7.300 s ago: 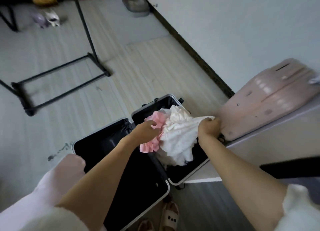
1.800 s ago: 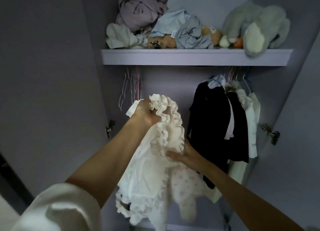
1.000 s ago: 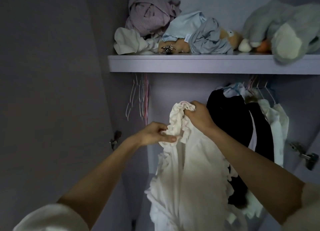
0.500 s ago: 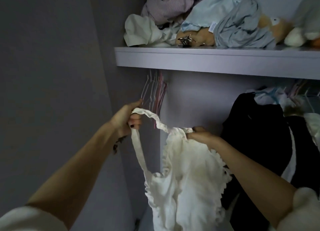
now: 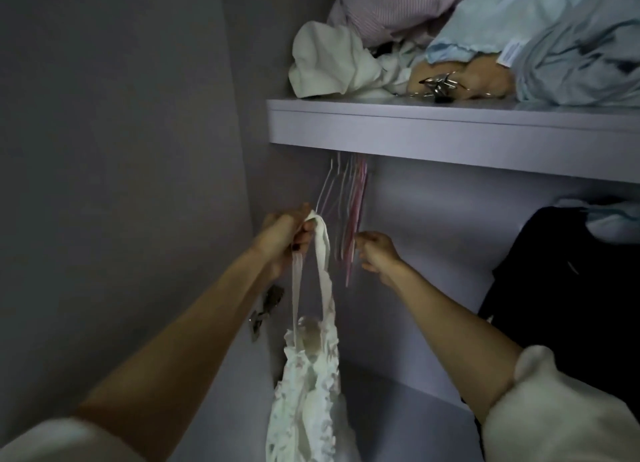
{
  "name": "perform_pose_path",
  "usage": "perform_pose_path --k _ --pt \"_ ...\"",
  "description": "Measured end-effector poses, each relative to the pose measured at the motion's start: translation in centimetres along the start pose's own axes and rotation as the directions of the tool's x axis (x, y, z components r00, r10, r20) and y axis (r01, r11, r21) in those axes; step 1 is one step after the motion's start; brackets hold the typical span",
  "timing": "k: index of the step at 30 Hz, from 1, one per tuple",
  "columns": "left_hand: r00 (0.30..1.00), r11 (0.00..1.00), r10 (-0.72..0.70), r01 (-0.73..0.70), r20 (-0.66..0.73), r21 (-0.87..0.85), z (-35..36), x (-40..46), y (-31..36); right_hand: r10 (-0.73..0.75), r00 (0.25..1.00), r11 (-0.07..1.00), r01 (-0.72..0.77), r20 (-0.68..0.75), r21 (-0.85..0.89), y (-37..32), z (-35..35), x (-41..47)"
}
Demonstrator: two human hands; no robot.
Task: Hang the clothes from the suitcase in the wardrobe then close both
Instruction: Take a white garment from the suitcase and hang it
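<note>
I am facing the open wardrobe; the suitcase is out of view. My left hand (image 5: pixel 286 233) grips the shoulder straps of a white ruffled garment (image 5: pixel 306 389), which hangs straight down from it. A bunch of empty pink and white hangers (image 5: pixel 348 219) hangs under the shelf at the rail's left end, just right of that hand. My right hand (image 5: pixel 375 253) is at the lower edge of the bunch, thumb and fingers curled round a pink hanger. The rail itself is hidden behind the shelf.
The lilac shelf (image 5: pixel 450 132) carries crumpled clothes (image 5: pixel 540 35) and a soft toy with a metal clip (image 5: pixel 438 85). Dark clothes (image 5: pixel 568 288) hang at the right. The wardrobe's left wall (image 5: pixel 114 150) has a door hinge (image 5: pixel 266 305) beside my left forearm.
My right hand let go of the white garment and moved up left to the hangers. The garment now hangs from my left hand alone, and the view has moved closer.
</note>
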State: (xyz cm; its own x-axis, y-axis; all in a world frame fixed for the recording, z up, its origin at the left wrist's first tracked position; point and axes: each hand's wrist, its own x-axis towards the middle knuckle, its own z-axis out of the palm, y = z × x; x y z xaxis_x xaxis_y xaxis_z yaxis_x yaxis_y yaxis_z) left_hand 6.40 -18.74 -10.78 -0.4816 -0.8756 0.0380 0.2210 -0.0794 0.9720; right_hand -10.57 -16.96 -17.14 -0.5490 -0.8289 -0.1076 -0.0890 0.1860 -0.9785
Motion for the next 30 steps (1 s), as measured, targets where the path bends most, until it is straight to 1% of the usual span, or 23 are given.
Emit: perform_pose_path --k 2,5,7,9,11,13,16,23,26,30 --pt "1.000 1.000 0.012 -0.012 -0.023 0.024 -0.8 0.9 0.0 -0.033 0.999 0.997 0.031 -0.028 -0.065 0.1 1.2 2.0" --pt "1.000 0.998 0.022 -0.022 -0.004 0.063 -1.6 1.6 0.0 -0.083 0.994 0.983 0.069 -0.078 -0.168 0.8 1.9 3.8" --pt "1.000 0.998 0.007 -0.007 -0.002 0.069 -2.1 1.8 -0.2 -0.121 0.983 0.982 0.098 -0.138 -0.162 1.3 1.9 4.2" --pt "1.000 0.999 -0.022 0.022 -0.001 0.038 -2.4 1.7 -0.2 -0.168 0.961 0.981 0.141 -0.220 -0.134 1.4 1.3 4.1" --pt "0.999 0.999 -0.049 0.048 0.012 0.012 -2.5 1.5 -0.4 -0.187 0.947 0.981 0.167 -0.260 -0.099 1.3 0.4 3.7" --pt "0.998 0.998 -0.063 0.063 0.022 0.022 -2.6 1.5 -0.9 -0.199 0.949 0.979 0.183 -0.245 -0.085 1.5 -0.6 2.8" --pt "0.996 0.997 -0.080 0.079 0.033 0.014 -2.1 1.2 -1.7 -0.206 0.962 0.977 0.191 -0.178 -0.094 3.3 -2.0 0.2" --pt "0.990 0.990 -0.123 0.118 0.065 0.082 0.7 1.3 -4.2 -0.119 0.988 0.992 0.123 -0.098 0.038 9.5 -5.5 -6.0" --pt "0.982 0.985 -0.168 0.164 0.082 0.053 2.8 1.2 -6.0 -0.099 0.992 0.995 0.099 -0.075 -0.002 11.5 -7.4 -8.1" --pt "0.973 0.973 -0.227 0.226 0.040 0.048 5.2 1.6 -8.3 -0.096 0.989 0.992 0.086 -0.110 -0.091 13.4 -10.5 -10.2"
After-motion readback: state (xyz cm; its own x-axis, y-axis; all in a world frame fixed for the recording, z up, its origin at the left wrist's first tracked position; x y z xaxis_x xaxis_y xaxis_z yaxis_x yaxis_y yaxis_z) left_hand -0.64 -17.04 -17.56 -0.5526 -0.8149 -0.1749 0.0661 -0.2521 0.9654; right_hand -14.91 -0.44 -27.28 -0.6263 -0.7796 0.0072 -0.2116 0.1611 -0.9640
